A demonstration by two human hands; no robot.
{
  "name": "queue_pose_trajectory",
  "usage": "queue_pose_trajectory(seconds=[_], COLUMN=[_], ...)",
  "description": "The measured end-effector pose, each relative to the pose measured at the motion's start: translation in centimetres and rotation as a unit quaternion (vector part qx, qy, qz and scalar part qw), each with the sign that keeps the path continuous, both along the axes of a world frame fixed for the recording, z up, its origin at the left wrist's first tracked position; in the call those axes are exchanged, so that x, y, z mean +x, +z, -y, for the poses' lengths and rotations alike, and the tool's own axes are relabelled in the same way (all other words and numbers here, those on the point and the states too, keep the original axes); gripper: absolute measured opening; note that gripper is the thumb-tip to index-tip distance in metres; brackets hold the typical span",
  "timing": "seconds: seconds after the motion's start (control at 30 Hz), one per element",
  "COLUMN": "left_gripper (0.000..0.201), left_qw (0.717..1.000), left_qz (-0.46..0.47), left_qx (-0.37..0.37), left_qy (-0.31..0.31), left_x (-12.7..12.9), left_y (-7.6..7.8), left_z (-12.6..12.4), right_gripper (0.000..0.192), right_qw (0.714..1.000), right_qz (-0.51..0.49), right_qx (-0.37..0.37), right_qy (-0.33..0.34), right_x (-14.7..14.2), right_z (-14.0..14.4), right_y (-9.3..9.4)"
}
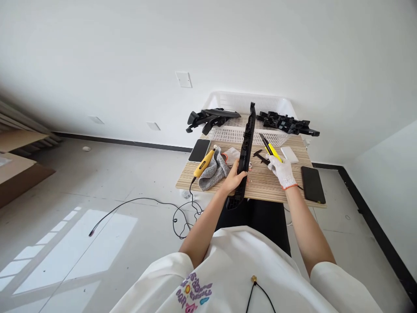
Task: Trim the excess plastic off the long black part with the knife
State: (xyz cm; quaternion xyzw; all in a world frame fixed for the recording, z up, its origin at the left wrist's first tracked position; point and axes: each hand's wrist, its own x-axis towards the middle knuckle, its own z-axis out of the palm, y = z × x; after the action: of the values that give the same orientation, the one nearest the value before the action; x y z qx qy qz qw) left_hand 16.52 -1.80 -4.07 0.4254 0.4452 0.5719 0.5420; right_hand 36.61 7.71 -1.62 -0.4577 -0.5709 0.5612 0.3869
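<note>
Black plastic part (246, 145): held at a slant in the middle of the frame, its upper end seen against the basket, its lower end seen past the tabletop's near edge.
Left hand (235, 177): bare, closed around the part's lower half.
Right hand (282, 171): gloved, closed on the yellow knife.
Yellow knife (273, 152): pointed toward the upper left, a narrow gap being left between blade tip and part.
Tabletop (265, 189): wood grain is shown between the hands, down to the near edge; the room there is bounded above by the black caliper (259, 155).
Right edge: lined by a dark phone (313, 184), near the corner.
Left side: taken up by a grey cloth (213, 173), a yellow corded tool (204, 163) and another phone (199, 150).
Basket (224, 134): set at the far edge; black pieces are overhung at both its sides.
</note>
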Motion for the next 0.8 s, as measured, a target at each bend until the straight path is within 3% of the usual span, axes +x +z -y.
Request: queue_pose_trajectory(seconds=[0.13, 0.33, 0.8], left_gripper=[0.066, 0.065, 0.056], left_qw=[1.000, 0.999, 0.994], left_qz=[0.014, 0.010, 0.086], left_qx=[-0.020, -0.040, -0.073], left_qy=[0.003, 0.014, 0.013], left_x=[0.1, 0.1, -0.1], left_y=[0.0, 0.3, 0.7], left_z=[0.5, 0.6, 1.1], right_gripper=[0.040, 0.041, 0.053], right_qw=[0.999, 0.997, 0.990], right_qz=[0.014, 0.027, -0.048], right_qx=[-0.036, -0.071, -0.035], right_qy=[0.007, 0.012, -0.132], right_x=[0.3, 0.8, 0.3], right_z=[0.9, 1.6, 0.8], right_y=[-1.0, -0.9, -2.1])
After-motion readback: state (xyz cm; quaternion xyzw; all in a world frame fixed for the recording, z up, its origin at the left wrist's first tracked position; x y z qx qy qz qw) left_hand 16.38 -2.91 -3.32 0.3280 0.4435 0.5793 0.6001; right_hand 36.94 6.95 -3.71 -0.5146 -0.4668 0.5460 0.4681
